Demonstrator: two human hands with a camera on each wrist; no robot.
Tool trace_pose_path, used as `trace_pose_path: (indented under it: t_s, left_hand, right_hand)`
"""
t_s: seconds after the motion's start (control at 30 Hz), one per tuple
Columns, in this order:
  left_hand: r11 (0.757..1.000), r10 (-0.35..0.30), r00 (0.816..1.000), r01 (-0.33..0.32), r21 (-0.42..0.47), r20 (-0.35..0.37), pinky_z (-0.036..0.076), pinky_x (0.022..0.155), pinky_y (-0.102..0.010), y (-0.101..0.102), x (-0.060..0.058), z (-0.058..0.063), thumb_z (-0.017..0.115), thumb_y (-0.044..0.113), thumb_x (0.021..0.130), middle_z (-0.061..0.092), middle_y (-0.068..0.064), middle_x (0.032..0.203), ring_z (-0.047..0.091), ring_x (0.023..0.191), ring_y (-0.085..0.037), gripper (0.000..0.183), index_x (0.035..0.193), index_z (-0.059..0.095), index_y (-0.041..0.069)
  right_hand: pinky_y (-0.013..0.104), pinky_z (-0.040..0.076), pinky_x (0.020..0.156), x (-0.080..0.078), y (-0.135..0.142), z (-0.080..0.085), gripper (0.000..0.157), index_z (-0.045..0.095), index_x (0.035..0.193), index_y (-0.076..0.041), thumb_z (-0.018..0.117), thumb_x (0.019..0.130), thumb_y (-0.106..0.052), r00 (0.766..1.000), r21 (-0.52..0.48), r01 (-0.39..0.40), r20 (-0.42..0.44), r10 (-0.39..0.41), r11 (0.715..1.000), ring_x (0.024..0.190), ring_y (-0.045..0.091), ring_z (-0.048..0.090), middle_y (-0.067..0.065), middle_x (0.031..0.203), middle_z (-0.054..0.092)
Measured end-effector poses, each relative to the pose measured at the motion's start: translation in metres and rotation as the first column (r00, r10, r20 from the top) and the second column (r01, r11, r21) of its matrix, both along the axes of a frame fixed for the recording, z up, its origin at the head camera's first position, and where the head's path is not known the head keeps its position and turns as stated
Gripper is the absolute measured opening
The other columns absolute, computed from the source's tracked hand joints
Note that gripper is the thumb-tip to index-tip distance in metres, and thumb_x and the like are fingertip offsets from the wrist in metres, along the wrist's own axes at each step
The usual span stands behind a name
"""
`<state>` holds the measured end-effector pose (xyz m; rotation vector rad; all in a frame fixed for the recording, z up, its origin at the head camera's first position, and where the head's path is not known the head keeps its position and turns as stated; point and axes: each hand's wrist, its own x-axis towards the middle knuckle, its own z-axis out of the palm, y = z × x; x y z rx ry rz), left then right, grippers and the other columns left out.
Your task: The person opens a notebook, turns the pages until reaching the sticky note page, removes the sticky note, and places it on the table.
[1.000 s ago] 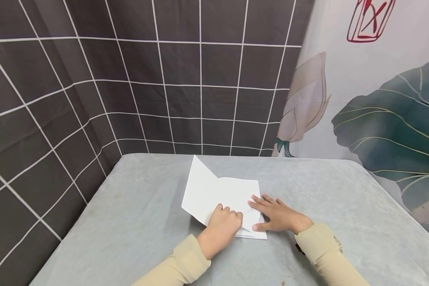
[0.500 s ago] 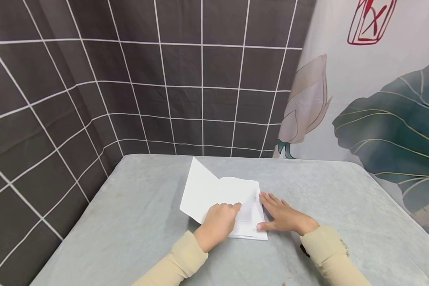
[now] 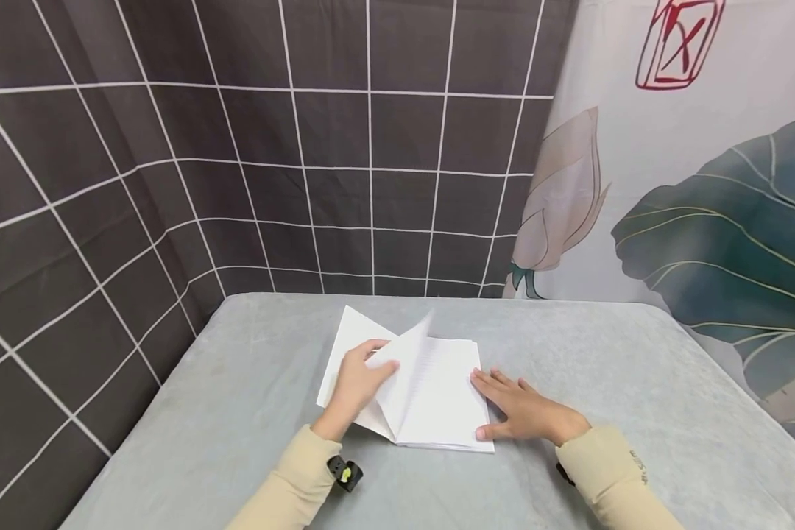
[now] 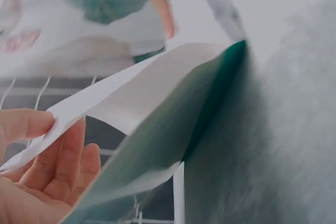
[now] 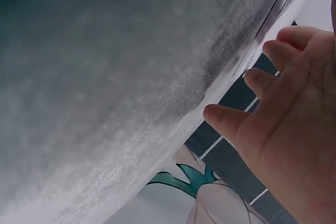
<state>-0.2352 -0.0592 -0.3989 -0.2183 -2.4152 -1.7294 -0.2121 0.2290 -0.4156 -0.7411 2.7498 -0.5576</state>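
A notebook (image 3: 450, 397) with white pages lies open on the table, its left cover (image 3: 346, 335) raised at a slant. Thumb and fingers of my left hand (image 3: 358, 379) pinch a lifted page (image 3: 403, 364), which stands up over the left half. The left wrist view shows the thumb on one side of that page (image 4: 115, 85) and the fingers on the other, above the cover's green outer face (image 4: 157, 135). My right hand (image 3: 526, 411) rests at the notebook's right edge with its fingers spread straight.
The grey table (image 3: 238, 427) extends around the notebook. Behind it hangs a dark curtain (image 3: 331, 191) with a white grid. A pale curtain (image 3: 583, 265) with leaf and flower prints hangs at the right.
My left hand has moved left and turned from the middle of the notebook, lifting a page with it. My right hand has slid off the page to the notebook's right edge.
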Motion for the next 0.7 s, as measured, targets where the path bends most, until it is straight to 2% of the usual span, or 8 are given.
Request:
trace_pose_path:
  t_s: [0.1,0.17,0.4,0.7]
  left_hand:
    - [0.993,0.015,0.996,-0.025,0.113,0.090,0.052,0.067,-0.027,-0.015,-0.006,0.003,0.071,0.006,0.079,0.072,-0.018,0.097,0.065,0.073,-0.013,0.033,0.112,0.068,0.004]
    - [0.989,0.030,0.992,-0.047,0.139,0.120,0.051,0.070,-0.027,-0.022,-0.009,0.006,0.070,0.006,0.080,0.073,-0.018,0.095,0.065,0.074,-0.012,0.032,0.112,0.068,0.004]
    - [0.987,0.086,0.981,-0.107,0.117,0.171,0.047,0.090,-0.036,-0.040,-0.018,0.006,0.070,0.008,0.081,0.074,-0.012,0.092,0.067,0.094,-0.021,0.032,0.113,0.069,0.007]
    - [0.990,0.107,0.974,-0.122,0.064,0.199,0.045,0.091,-0.038,-0.055,-0.021,0.002,0.069,0.011,0.083,0.074,-0.013,0.096,0.066,0.101,-0.025,0.033,0.115,0.067,0.006]
  right_hand:
    - [0.072,0.013,0.106,-0.001,-0.001,-0.001,0.099,0.027,0.149,0.000,0.066,0.079,-0.058,1.000,0.004,-0.006,-0.001,0.006,1.000,0.143,0.047,0.017,0.019,0.156,0.027]
    - [0.072,0.013,0.106,-0.001,-0.001,-0.001,0.099,0.027,0.149,0.000,0.066,0.079,-0.058,1.000,0.008,-0.008,-0.001,0.008,1.000,0.143,0.047,0.017,0.019,0.156,0.026]
    - [0.070,0.011,0.108,-0.005,-0.002,-0.002,0.100,0.025,0.151,-0.006,0.064,0.078,-0.062,1.000,0.024,0.006,0.002,-0.006,1.000,0.146,0.042,0.014,0.013,0.159,0.023]
    - [0.071,0.014,0.107,-0.007,-0.007,-0.001,0.097,0.027,0.151,-0.005,0.065,0.080,-0.060,0.998,0.006,-0.051,-0.021,0.051,0.999,0.145,0.042,0.019,0.015,0.158,0.025]
